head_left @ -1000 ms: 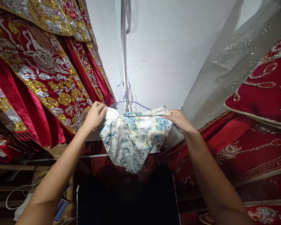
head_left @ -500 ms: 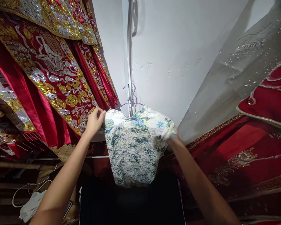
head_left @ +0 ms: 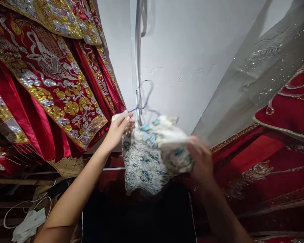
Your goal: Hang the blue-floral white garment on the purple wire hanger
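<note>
A white short-sleeved blouse with a blue and green floral pattern (head_left: 144, 168) hangs in front of me on a thin purple hanger (head_left: 149, 96), whose hook stands beside a metal pole. My left hand (head_left: 120, 130) pinches the blouse near its left shoulder, close to the hanger. On the other side my right hand (head_left: 201, 158), smeared by motion, grips the right sleeve and draws it outward. The fabric between the hands is blurred and bunched, and the right end of the hanger sits partly out of the cloth.
Red garments with gold and silver embroidery (head_left: 73, 87) hang at the left. At the right are red beaded garments (head_left: 281, 114) and a sheer sparkling fabric (head_left: 258, 77). The metal pole (head_left: 138, 50) rises before the white wall (head_left: 182, 37). A white cable (head_left: 6, 219) lies lower left.
My left hand has moved right and up along the shoulder toward the hanger. My right hand has shifted right and slightly down, pulling the sleeve. The hanger is now tilted.
</note>
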The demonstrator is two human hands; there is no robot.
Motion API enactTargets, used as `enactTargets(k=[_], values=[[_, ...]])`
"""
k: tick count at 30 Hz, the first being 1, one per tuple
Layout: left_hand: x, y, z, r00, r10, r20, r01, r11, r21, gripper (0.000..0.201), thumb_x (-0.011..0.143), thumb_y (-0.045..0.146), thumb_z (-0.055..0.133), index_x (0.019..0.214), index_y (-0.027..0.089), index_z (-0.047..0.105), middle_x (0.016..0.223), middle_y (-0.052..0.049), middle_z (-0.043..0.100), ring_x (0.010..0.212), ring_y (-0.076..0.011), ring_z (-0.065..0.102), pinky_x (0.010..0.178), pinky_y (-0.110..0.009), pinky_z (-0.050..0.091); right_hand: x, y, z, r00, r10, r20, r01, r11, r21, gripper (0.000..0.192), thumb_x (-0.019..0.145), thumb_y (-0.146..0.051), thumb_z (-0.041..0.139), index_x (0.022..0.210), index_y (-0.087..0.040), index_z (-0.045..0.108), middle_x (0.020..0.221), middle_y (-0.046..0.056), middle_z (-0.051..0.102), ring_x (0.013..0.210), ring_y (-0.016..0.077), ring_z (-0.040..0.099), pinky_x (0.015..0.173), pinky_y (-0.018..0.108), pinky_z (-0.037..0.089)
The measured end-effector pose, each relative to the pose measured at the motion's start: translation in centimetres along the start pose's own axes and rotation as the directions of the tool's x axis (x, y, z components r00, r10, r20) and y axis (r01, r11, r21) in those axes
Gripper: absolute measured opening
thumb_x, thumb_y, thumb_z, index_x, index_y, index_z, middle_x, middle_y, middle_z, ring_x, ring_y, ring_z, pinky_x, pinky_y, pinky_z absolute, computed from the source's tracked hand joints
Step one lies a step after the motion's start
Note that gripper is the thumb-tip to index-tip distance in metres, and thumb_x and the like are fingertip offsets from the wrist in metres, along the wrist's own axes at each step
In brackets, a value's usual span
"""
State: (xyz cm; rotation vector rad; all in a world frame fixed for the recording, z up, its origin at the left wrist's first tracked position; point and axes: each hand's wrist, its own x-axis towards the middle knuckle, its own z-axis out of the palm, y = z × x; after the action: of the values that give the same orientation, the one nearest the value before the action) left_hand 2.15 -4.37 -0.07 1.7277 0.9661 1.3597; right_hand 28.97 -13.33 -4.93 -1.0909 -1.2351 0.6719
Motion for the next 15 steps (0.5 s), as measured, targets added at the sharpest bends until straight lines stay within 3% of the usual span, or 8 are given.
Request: enactTargets(k=[1, 2, 4, 5, 6, 9, 11, 15], values=[[-0.9, -0.1, 0.5, 0.990, -0.111, 0.084, 0.121, 0.984, -0.127, 0.044, 0.098, 0.046, 0.041, 0.124, 0.016, 0.060, 0.103, -0.012, 0.070, 0.088, -0.0204, 0.066, 0.078, -0.036, 0.054, -1.4, -0.3, 0.3, 0.977, -0.017, 0.212, 0.028, 0.998, -0.050, 0.035, 0.082, -0.051, 0.068, 0.109, -0.029, 0.070, 0.096, 0.005, 0.071, 0.091, 0.0291, 0.067, 0.075, 0.038, 0.056], [-1.9, -0.2, 0.8, 0.967, -0.199, 0.160, 0.231, 0.948, -0.219, 0.045, 0.098, 0.048, 0.042, 0.124, 0.015, 0.058, 0.099, -0.012, 0.071, 0.082, -0.0196, 0.066, 0.073, -0.034, 0.054, -2.5, -0.7, 0.5, 0.880, 0.001, 0.476, 0.046, 0.995, -0.087, 0.040, 0.077, -0.049, 0.074, 0.113, -0.031, 0.070, 0.101, 0.004, 0.071, 0.092, 0.0292, 0.067, 0.078, 0.038, 0.056], [-4.1, -0.3, 0.7, 0.907, -0.305, 0.292, 0.385, 0.882, -0.273, 0.044, 0.095, 0.049, 0.047, 0.119, 0.014, 0.060, 0.086, -0.010, 0.071, 0.068, -0.0163, 0.063, 0.062, -0.028, 0.050, -3.3, -1.2, 0.7, 0.545, 0.079, 0.835, 0.037, 0.992, -0.117, 0.054, 0.072, -0.045, 0.080, 0.123, -0.035, 0.067, 0.112, 0.003, 0.071, 0.096, 0.0284, 0.067, 0.085, 0.039, 0.056], [-5.3, -0.2, 0.3, 0.869, -0.335, 0.364, 0.434, 0.869, -0.238, 0.042, 0.094, 0.050, 0.050, 0.114, 0.015, 0.062, 0.077, -0.007, 0.069, 0.059, -0.0138, 0.058, 0.055, -0.025, 0.045, -3.0, -1.3, 0.7, 0.431, 0.104, 0.896, 0.017, 0.992, -0.124, 0.056, 0.073, -0.043, 0.080, 0.127, -0.036, 0.065, 0.116, 0.003, 0.070, 0.098, 0.0278, 0.067, 0.089, 0.039, 0.055], [-6.4, 0.1, -0.2, 0.822, -0.361, 0.441, 0.467, 0.869, -0.160, 0.040, 0.093, 0.051, 0.052, 0.109, 0.015, 0.063, 0.069, -0.004, 0.067, 0.051, -0.0116, 0.052, 0.050, -0.023, 0.040, -2.4, -1.1, 0.7, 0.418, 0.116, 0.901, 0.004, 0.992, -0.130, 0.054, 0.078, -0.043, 0.076, 0.129, -0.036, 0.063, 0.121, 0.003, 0.068, 0.102, 0.0270, 0.066, 0.092, 0.040, 0.054], [-8.7, 1.1, -2.4, 0.707, -0.442, 0.553, 0.414, 0.892, 0.183, 0.042, 0.095, 0.054, 0.046, 0.091, 0.018, 0.066, 0.054, 0.001, 0.059, 0.042, -0.0098, 0.042, 0.044, -0.023, 0.033, 0.3, 0.9, 1.1, 0.718, 0.049, 0.695, 0.104, 0.979, -0.177, 0.050, 0.088, -0.044, 0.064, 0.136, -0.035, 0.056, 0.138, 0.005, 0.057, 0.125, 0.0279, 0.054, 0.104, 0.043, 0.045], [-8.9, 1.8, -3.6, 0.775, -0.421, 0.471, 0.263, 0.893, 0.365, 0.044, 0.096, 0.053, 0.043, 0.077, 0.019, 0.064, 0.052, 0.001, 0.058, 0.046, -0.0111, 0.047, 0.050, -0.023, 0.038, 1.7, 2.9, 1.9, 0.822, -0.020, 0.569, 0.198, 0.947, -0.252, 0.053, 0.087, -0.046, 0.064, 0.138, -0.034, 0.055, 0.146, 0.006, 0.049, 0.135, 0.0299, 0.044, 0.109, 0.046, 0.039], [-6.9, 2.2, -5.4, 0.974, -0.121, 0.193, -0.029, 0.775, 0.631, 0.042, 0.094, 0.049, 0.050, 0.066, 0.019, 0.059, 0.057, 0.001, 0.059, 0.055, -0.0138, 0.053, 0.058, -0.025, 0.040, 3.1, 5.3, 3.2, 0.753, 0.054, 0.656, 0.144, 0.959, -0.244, 0.033, 0.092, -0.049, 0.054, 0.095, -0.022, 0.073, 0.101, 0.005, 0.069, 0.095, 0.0251, 0.064, 0.084, 0.035, 0.050]])
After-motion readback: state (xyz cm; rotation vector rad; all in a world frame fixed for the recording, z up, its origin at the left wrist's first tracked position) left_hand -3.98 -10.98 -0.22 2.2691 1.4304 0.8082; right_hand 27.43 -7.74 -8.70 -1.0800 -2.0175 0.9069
